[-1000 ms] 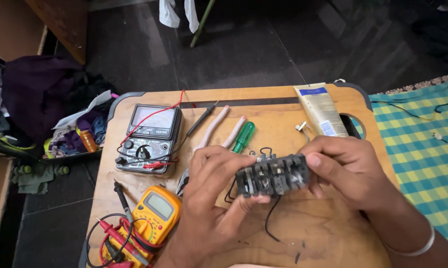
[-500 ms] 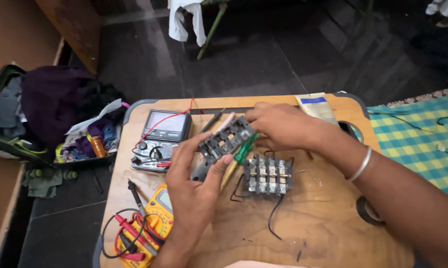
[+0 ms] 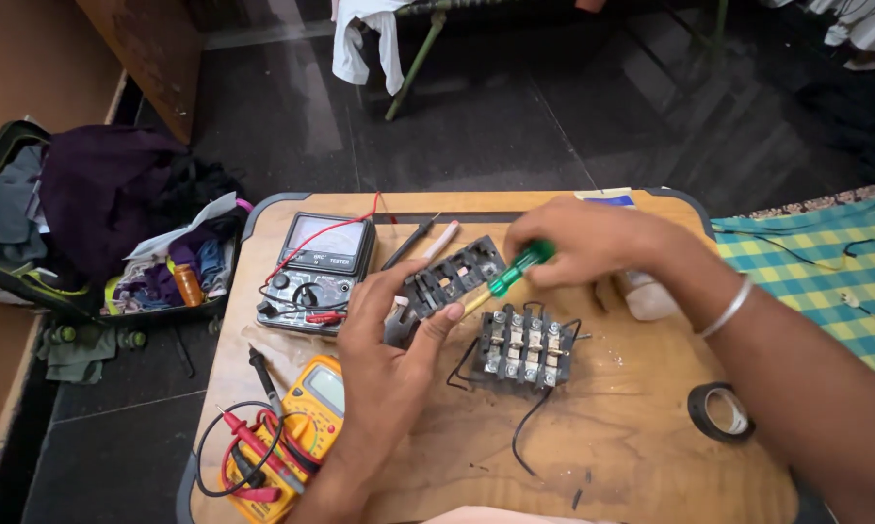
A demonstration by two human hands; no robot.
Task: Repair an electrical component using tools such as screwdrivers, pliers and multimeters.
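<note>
Off to the left, on the dark floor, an open bag [image 3: 30, 243] is stuffed with clothes: a purple cloth on top, grey and blue pieces beside it, and a small orange bottle [image 3: 188, 285] lying at its right edge.

Up on the wooden table [image 3: 651, 456], the left hand [image 3: 384, 354] is closed around a black plastic cover [image 3: 447, 278], thumb pressed on its lower edge, fingers tucked behind it. The cover is raised off the table and tilted, its long axis running from lower left to upper right, its open slots facing the camera.

The right hand [image 3: 578, 238] is clamped on a green-handled screwdriver [image 3: 510, 272]. The handle points up and right into the fist, and the shaft slants down and left, tip meeting the cover near the left thumb; whether it sits in a screw I cannot tell, the spot is too small.

Just below the screwdriver lies a black terminal block [image 3: 523, 347] with rows of metal screws, flat on the table, black wires [image 3: 525, 432] trailing from it toward the near edge.

Left of the hands sit a grey analog meter [image 3: 316, 272] and a yellow multimeter [image 3: 307, 412] with red and black leads. A roll of black tape [image 3: 721, 411] lies at the right, well apart from the hands.
</note>
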